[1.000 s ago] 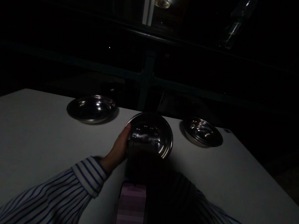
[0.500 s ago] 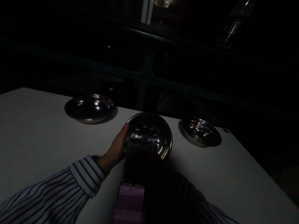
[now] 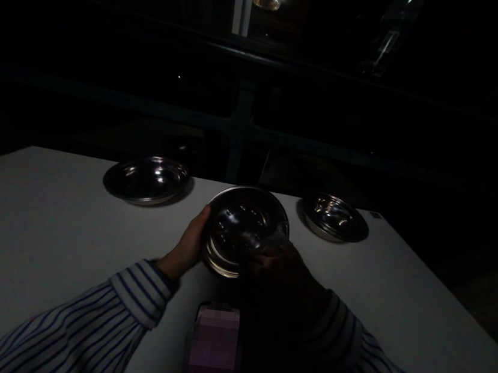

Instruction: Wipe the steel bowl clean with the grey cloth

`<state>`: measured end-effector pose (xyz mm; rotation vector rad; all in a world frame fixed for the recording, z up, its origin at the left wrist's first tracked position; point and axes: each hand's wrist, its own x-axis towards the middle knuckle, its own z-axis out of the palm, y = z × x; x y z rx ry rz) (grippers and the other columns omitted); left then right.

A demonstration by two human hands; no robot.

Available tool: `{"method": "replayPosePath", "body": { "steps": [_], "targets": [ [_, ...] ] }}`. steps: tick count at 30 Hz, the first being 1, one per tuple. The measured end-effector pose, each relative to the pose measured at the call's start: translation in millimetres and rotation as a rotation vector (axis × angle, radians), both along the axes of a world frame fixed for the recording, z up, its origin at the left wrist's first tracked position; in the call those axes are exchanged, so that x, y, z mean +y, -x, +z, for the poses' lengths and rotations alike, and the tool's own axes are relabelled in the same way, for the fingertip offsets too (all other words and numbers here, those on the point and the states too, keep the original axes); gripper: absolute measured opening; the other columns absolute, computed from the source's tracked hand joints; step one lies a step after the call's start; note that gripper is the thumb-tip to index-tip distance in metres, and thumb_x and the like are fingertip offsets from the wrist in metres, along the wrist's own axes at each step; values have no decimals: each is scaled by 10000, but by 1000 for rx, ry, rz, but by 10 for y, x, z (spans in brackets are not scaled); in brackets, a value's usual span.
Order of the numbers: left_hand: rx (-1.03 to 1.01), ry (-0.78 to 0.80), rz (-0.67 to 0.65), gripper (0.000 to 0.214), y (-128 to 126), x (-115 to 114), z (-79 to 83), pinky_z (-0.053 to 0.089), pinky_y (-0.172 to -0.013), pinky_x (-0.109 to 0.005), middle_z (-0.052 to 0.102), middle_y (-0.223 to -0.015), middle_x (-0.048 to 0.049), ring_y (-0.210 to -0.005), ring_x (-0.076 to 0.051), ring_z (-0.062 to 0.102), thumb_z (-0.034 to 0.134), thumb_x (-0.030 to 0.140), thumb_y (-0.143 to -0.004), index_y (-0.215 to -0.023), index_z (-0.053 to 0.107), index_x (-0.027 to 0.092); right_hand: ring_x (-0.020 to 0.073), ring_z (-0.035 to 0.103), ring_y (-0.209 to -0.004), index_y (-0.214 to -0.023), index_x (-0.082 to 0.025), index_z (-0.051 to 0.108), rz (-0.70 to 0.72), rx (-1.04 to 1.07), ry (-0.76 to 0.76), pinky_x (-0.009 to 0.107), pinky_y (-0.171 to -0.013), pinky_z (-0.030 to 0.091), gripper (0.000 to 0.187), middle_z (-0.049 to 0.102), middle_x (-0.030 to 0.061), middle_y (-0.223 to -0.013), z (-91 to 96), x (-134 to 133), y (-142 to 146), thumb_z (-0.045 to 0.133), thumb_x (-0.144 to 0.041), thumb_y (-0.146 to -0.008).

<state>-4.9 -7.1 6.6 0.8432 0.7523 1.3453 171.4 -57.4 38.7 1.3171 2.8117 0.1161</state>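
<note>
A shiny metal bowl [image 3: 239, 212] is tilted toward me at the middle of the table, its inside showing. My left hand [image 3: 190, 243] grips its left rim, thumb along the edge. In deep shadow, my right hand [image 3: 286, 276] is closed at the bowl's lower right, with its fingers curled over the inside. Beside those fingers, a greyish textured patch [image 3: 280, 234] shows against the right rim; it is too dark to tell what it is. Striped sleeves cover both arms.
On the white table [image 3: 67, 225] stand a wide metal bowl [image 3: 147, 180] at the back left and another metal bowl [image 3: 334, 218] at the back right. A phone [image 3: 213, 351] with a blurred screen lies in front of me. Beyond the table it is dark.
My right hand, lost in shadow before, has come up into view at the bowl's lower right. The bowl has turned slightly, and its bright reflections have shifted to the lower left.
</note>
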Motion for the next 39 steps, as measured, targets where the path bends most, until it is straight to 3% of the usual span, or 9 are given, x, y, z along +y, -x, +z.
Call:
{"method": "replayPosePath", "body": {
  "steps": [6, 12, 18, 27, 33, 39],
  "targets": [
    [159, -169, 60, 506, 68, 55, -115, 354, -985, -378, 640, -1146, -54, -1112, -260, 528, 505, 531, -765, -1123, 606, 187, 235, 539, -943, -820, -169, 642, -88, -72, 11, 401, -720, 361, 178, 657, 67, -964, 115, -30, -3, 468, -206, -810],
    [182, -255, 45, 480, 67, 44, -124, 377, -967, -363, 613, -1191, -40, -1125, -247, 516, 465, 503, -802, -1166, 577, 211, 228, 534, -942, -821, -171, 635, -110, -98, 23, 386, -725, 355, 179, 649, 67, -980, 133, -32, 0, 460, -204, -796],
    [257, -186, 110, 559, 60, 40, -103, 389, -953, -382, 667, -1090, -72, -1096, -265, 540, 464, 577, -762, -1120, 606, 172, 252, 523, -987, -871, -155, 629, -31, -63, 33, 423, -753, 361, 211, 640, 74, -1038, 52, 0, 25, 438, -212, -803],
    [113, -132, 56, 461, 33, 21, -58, 356, -986, -388, 668, -1092, -48, -1096, -256, 542, 495, 518, -777, -1062, 632, 183, 253, 530, -1034, -1028, -173, 592, 42, -4, 48, 445, -797, 382, 255, 617, 47, -1121, -23, 41, 38, 440, -235, -833],
    [37, -39, 27, 498, 0, 9, -38, 367, -972, -399, 696, -1016, -59, -1084, -268, 550, 520, 550, -742, -1051, 636, 176, 243, 494, -1112, -1137, -179, 560, 143, 68, 50, 389, -834, 395, 323, 561, 69, -1216, -169, 130, 39, 466, -266, -841],
    [-34, 15, 20, 476, -46, -26, 2, 363, -978, -401, 716, -945, -51, -1077, -269, 556, 549, 555, -715, -991, 664, 184, 217, 510, -1092, -1164, -162, 544, 197, 176, -6, 347, -890, 375, 321, 576, 117, -1172, -211, 109, 95, 441, -244, -871]
  ]
}}
